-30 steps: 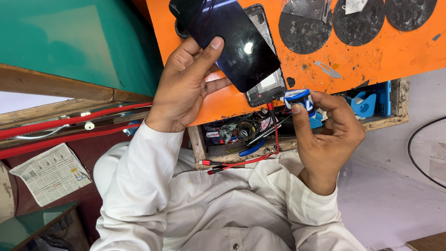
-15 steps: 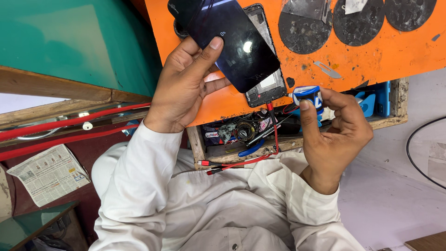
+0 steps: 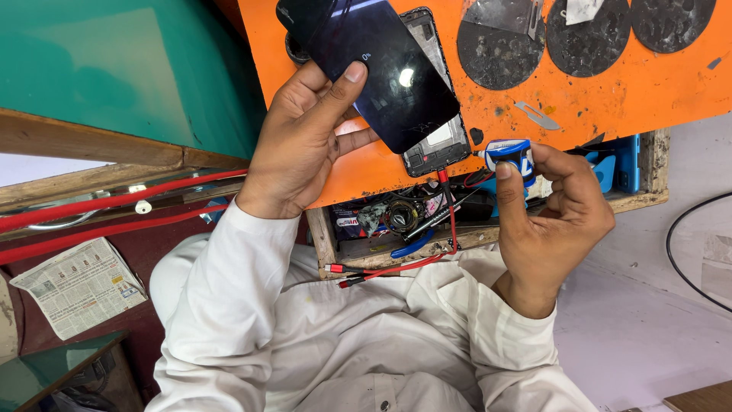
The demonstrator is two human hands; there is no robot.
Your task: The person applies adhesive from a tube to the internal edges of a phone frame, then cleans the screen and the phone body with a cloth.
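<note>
My left hand (image 3: 301,145) grips a dark phone screen (image 3: 381,69), thumb pressed on the glass, and holds it tilted over the opened phone body (image 3: 438,149) lying on the orange work mat (image 3: 610,84). My right hand (image 3: 557,221) pinches a small blue and white tool (image 3: 509,155) between thumb and fingers, its tip pointing at the lower end of the phone body. A red cable (image 3: 450,229) runs from that end of the phone down across my white-sleeved lap.
Dark round patches (image 3: 496,38) and a loose blade (image 3: 537,116) lie on the mat. An open wooden drawer (image 3: 404,221) under the mat's edge holds tangled wires and tools. A blue box (image 3: 621,164) sits at the right, a newspaper (image 3: 76,286) on the floor at the left.
My right hand has lifted the blue tool up and a little leftward, close to the phone's lower end. My left hand keeps the screen in the same place.
</note>
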